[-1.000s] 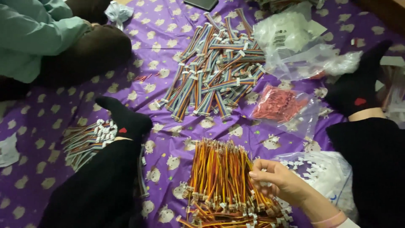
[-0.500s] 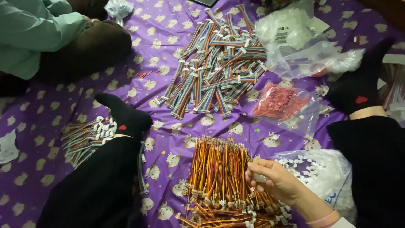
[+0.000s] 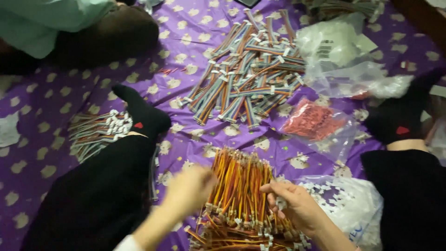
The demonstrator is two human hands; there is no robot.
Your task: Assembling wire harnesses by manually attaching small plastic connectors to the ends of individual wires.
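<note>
Seated on a purple patterned sheet (image 3: pixel 60 121), a person works a bundle of orange-and-red wires (image 3: pixel 239 186) between their legs. The right hand (image 3: pixel 297 207) pinches a white connector; the blurred left hand (image 3: pixel 190 188) hovers beside, grip unclear.

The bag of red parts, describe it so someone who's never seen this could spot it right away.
Start at the purple patterned sheet. Right of its middle, below the big pile of rainbow ribbon cables, lies a small clear bag of red parts. The bags around it hold white or pale things; it alone shows red.
</note>
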